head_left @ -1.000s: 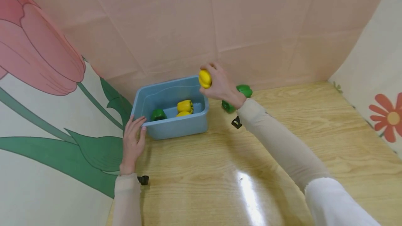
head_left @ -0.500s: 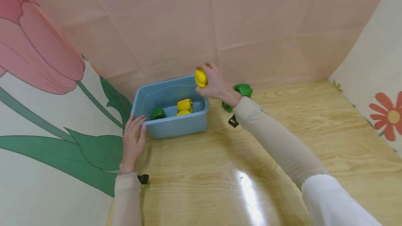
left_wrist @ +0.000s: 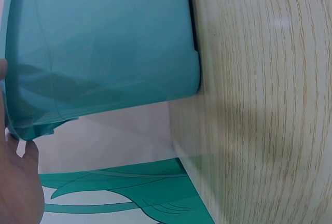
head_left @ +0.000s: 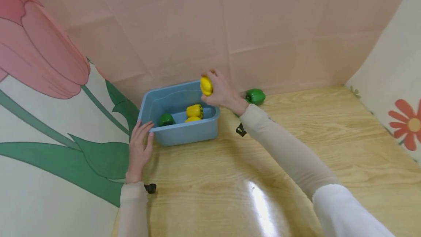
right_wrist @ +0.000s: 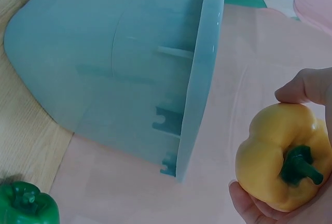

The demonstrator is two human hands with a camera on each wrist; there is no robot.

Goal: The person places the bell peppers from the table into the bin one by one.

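My right hand [head_left: 221, 91] grips a yellow bell pepper [head_left: 206, 85] above the right end of a blue plastic bin [head_left: 185, 134]. In the right wrist view this yellow pepper [right_wrist: 277, 154] shows its green stem, with thumb and fingers around it, beside the bin's rim [right_wrist: 199, 86]. My left hand [head_left: 139, 149] holds the bin's front left corner, fingertips over the rim and thumb against the outside, as the left wrist view also shows. Inside the bin lie a green bell pepper [head_left: 166, 119], a yellow one [head_left: 194, 111] and another yellow one [head_left: 192, 119], partly hidden by the front wall.
Right of the bin, a green bell pepper [head_left: 255, 97] lies by the pink backdrop [head_left: 279, 46]; another green one is mostly hidden behind my right wrist. The wooden table [head_left: 204, 185] runs forward and right. A tulip-printed panel [head_left: 65, 156] stands close at left.
My right hand has carried the yellow bell pepper a little left, from the bin's right edge to over its right end. The left hand has stayed at the corner.
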